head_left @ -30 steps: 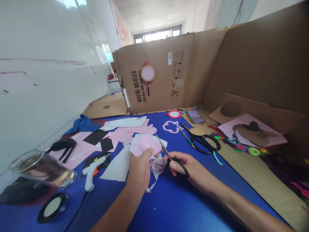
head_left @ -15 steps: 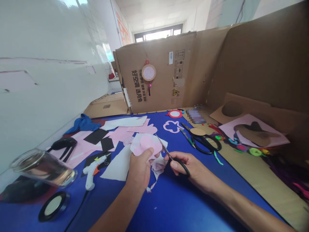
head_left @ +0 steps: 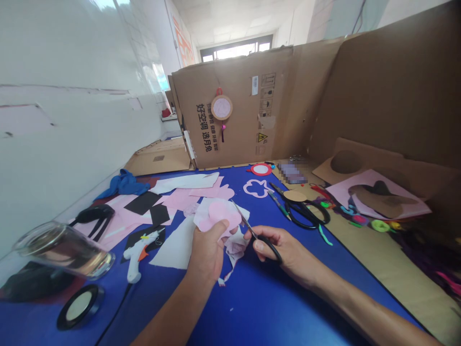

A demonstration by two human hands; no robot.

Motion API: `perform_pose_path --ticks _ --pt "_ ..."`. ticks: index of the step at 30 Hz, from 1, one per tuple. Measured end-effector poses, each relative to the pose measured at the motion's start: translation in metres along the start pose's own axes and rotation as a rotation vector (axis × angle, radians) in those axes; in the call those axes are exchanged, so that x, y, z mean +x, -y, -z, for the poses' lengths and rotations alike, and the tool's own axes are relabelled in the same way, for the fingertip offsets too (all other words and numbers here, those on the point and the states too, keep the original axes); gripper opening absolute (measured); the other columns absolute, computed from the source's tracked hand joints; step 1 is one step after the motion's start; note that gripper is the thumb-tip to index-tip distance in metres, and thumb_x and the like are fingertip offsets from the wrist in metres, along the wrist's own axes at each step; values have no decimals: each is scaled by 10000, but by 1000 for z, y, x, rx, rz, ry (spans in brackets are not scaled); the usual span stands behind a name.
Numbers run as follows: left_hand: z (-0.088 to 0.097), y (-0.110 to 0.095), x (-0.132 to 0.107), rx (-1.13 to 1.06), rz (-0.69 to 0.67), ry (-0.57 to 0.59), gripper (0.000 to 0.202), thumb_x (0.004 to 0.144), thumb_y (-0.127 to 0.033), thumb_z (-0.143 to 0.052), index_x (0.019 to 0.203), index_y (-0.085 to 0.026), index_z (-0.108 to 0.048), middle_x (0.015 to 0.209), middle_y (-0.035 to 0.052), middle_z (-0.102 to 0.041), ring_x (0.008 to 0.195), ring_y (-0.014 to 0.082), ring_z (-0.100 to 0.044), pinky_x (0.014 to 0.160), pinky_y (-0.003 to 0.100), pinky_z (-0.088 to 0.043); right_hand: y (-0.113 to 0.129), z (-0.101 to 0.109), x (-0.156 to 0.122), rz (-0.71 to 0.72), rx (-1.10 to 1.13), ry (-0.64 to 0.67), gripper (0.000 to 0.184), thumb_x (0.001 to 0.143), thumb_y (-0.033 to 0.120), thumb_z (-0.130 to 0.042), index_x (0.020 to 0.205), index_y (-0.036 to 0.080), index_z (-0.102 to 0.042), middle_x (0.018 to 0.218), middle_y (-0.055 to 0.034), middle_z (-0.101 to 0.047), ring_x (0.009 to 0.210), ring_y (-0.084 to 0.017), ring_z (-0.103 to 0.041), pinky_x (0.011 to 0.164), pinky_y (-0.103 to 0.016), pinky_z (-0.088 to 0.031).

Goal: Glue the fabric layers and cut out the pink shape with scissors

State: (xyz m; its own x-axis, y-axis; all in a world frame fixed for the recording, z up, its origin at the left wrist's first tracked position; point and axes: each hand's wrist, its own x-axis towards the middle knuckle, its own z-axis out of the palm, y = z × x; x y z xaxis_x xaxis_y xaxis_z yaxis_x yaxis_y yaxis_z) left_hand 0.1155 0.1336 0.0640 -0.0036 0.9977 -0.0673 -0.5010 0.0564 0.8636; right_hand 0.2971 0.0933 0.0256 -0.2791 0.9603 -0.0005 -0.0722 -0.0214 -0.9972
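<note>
My left hand (head_left: 211, 250) pinches a pink flower-shaped paper piece (head_left: 219, 214) together with a white sheet (head_left: 204, 207) behind it, thumb on top. In my right hand (head_left: 277, 242) are black-handled scissors (head_left: 248, 222), their blades pointing up and left at the right side of the white sheet. How far the blades are apart is hard to make out. Below the held paper hangs or lies a crumpled, patterned scrap (head_left: 236, 250) with a thin strip. Another white sheet (head_left: 175, 247) lies on the blue table to the left of my left hand.
At left stand a glass of liquid (head_left: 68, 250), a glue gun (head_left: 137, 254) and a round black-rimmed object (head_left: 77, 307). Pink and black paper lies behind them. A pink flower outline (head_left: 256, 188), a second pair of scissors (head_left: 306, 214) and a craft knife (head_left: 280, 204) lie right.
Almost nothing differs. The held paper and both hands have shifted very slightly, with the scissors staying at the sheet's right side.
</note>
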Motion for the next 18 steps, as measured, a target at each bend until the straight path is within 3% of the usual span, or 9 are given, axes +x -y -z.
perform_pose_path --ticks 9,18 --pt "-1 0 -1 27 30 40 346 631 -146 -841 965 -155 -752 791 10 -699 652 148 -616 614 271 -505 -3 2 0 1 67 5 528 863 662 -844 1096 194 -767 774 17 -624 731 -160 -469 706 -299 -294" --pt "1 -1 0 52 39 50 287 627 -152 -845 899 -158 -754 794 9 -712 662 153 -631 633 283 -519 0 2 0 2 22 -3 568 859 704 -819 1088 187 -763 731 26 -579 693 -153 -422 649 -296 -260"
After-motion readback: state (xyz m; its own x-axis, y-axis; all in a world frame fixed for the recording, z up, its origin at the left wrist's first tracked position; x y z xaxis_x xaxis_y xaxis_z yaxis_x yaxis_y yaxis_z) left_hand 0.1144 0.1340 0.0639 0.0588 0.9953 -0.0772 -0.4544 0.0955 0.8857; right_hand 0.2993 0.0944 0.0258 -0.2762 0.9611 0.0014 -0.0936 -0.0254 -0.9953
